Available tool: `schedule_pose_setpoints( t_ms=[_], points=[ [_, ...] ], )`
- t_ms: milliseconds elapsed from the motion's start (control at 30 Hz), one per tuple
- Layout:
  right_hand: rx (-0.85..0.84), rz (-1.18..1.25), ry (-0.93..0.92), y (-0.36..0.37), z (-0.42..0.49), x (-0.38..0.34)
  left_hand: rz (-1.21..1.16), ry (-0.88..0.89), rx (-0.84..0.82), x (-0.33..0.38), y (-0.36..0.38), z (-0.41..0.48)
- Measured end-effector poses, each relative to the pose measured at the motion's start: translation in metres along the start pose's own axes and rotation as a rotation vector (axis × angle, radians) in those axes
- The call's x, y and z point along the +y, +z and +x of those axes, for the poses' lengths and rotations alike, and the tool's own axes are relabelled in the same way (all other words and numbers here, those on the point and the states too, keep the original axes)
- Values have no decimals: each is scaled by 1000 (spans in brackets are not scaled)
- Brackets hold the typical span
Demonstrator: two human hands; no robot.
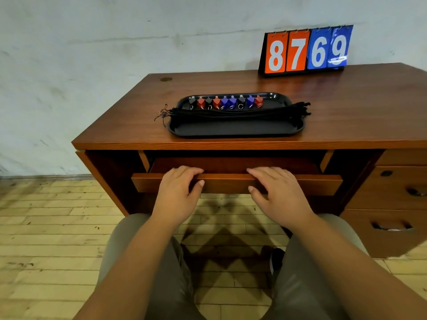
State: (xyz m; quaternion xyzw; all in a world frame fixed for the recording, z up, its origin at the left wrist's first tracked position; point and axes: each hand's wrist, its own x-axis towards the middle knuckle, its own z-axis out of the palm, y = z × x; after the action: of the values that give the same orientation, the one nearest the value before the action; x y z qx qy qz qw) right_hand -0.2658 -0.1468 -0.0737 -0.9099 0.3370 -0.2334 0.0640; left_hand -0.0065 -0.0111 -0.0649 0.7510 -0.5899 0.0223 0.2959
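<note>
A shallow wooden drawer (226, 184) is pulled partly out from under the brown desk top (346, 107). My left hand (178, 192) grips its front board left of centre, fingers hooked over the top edge and thumb on the front face. My right hand (275, 192) grips the same board right of centre in the same way. On the desk lies a black tray (231, 132) with a row of several red, blue and black whistles (226, 102). A bundle of black cords (231, 113) lies across the tray.
A flip scoreboard (305, 51) reading 8769 stands at the desk's back right against the wall. Side drawers (392, 204) with recessed handles sit at the right. My knees are below the drawer, over a pale brick floor.
</note>
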Motion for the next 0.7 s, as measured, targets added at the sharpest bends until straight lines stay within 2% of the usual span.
schedule_pose_setpoints(
  t_ms=[167,533,700],
  points=[
    [70,26,34,-1,-14,-12,-2,2,37,2,-1,-13],
    [66,78,55,-19,-59,-37,-38,-28,-9,18,-28,-54],
    [72,160,134,-29,-72,-54,-70,-113,-37,25,-37,-65]
  ],
)
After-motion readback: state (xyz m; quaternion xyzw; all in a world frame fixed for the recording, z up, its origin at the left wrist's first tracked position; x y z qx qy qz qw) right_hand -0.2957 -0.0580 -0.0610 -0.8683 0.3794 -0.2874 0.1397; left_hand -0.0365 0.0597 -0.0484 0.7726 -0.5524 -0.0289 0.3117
